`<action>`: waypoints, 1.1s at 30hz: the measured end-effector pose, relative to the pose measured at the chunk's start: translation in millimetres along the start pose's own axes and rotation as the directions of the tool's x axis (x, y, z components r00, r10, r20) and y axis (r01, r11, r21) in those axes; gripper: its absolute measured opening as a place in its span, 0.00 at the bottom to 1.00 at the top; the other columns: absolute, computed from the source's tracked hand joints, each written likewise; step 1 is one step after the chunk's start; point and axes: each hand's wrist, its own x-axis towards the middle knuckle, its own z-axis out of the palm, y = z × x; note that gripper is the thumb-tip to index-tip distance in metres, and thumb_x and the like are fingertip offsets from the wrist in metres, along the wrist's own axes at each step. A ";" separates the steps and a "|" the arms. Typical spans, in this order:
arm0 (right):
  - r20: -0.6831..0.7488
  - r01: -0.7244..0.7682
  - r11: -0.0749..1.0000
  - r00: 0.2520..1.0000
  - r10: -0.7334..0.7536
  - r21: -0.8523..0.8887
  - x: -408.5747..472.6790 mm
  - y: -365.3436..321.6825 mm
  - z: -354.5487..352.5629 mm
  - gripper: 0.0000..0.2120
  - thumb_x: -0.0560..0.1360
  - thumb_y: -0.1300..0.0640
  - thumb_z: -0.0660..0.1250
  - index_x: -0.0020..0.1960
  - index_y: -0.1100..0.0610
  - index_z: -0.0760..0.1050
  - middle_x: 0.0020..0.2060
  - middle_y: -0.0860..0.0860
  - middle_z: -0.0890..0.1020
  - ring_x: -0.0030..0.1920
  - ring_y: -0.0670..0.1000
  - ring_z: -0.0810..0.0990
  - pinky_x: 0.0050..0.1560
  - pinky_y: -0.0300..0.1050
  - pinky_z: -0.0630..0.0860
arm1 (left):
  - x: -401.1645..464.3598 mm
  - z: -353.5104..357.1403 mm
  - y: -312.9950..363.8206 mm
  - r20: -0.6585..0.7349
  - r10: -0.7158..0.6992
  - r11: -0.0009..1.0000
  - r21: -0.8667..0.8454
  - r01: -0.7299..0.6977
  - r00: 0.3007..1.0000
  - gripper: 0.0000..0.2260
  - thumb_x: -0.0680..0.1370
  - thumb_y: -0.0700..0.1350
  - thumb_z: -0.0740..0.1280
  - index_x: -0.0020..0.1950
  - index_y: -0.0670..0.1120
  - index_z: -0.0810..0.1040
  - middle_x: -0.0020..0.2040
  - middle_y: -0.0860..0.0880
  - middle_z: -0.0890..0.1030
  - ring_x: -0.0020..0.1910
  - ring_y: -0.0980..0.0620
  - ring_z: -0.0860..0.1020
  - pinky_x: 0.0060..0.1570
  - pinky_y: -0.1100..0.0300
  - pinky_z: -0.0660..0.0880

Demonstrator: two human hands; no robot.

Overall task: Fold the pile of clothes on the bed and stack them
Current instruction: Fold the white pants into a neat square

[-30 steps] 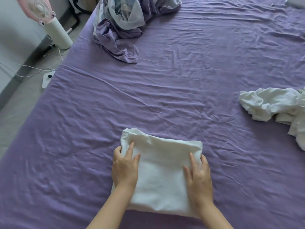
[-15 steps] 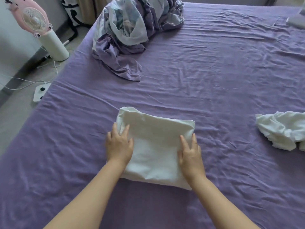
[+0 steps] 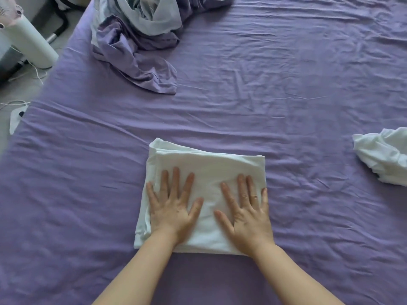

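Head view: you are pressing a folded white garment flat on the bed.

Your left hand (image 3: 172, 208) and right hand (image 3: 247, 213) lie palm-down, fingers spread, on the folded white garment (image 3: 207, 166); the grip is released, grasping nothing. The garment sits on the near middle of the purple bed (image 3: 264, 89). This fold looks finished, so next you would likely set it as the stack's base and reach right for the crumpled white garment (image 3: 383, 155) at the frame edge. Farther off, a lilac heap (image 3: 141, 38) waits unfolded.
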 end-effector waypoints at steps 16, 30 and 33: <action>0.390 0.069 0.997 0.918 -0.076 0.032 -77.4 39.1 -71.0 0.26 0.80 0.42 0.46 0.75 0.51 0.52 0.76 0.53 0.51 0.75 0.54 0.51 0.72 0.60 0.48 | -80.8 -69.3 101.3 0.383 -0.120 0.992 0.006 0.127 0.916 0.30 0.80 0.60 0.49 0.78 0.49 0.47 0.78 0.46 0.45 0.77 0.46 0.45 0.73 0.46 0.49; 0.352 -0.103 0.994 0.930 0.105 -0.024 -231.3 214.0 -101.4 0.27 0.62 0.35 0.50 0.40 0.47 0.83 0.41 0.47 0.85 0.39 0.47 0.84 0.37 0.50 0.81 | -185.2 -83.4 290.5 0.464 0.159 0.986 -0.025 -0.166 0.871 0.25 0.75 0.63 0.55 0.66 0.53 0.75 0.63 0.53 0.77 0.66 0.51 0.73 0.66 0.43 0.66; 0.353 -0.152 0.988 0.925 0.144 -0.006 -250.7 268.0 -138.0 0.25 0.70 0.39 0.54 0.53 0.51 0.81 0.53 0.50 0.82 0.51 0.52 0.82 0.51 0.59 0.77 | -182.6 -84.3 346.2 0.485 0.205 0.976 -0.040 -0.213 0.850 0.27 0.77 0.64 0.53 0.73 0.55 0.63 0.71 0.55 0.68 0.72 0.54 0.62 0.72 0.51 0.52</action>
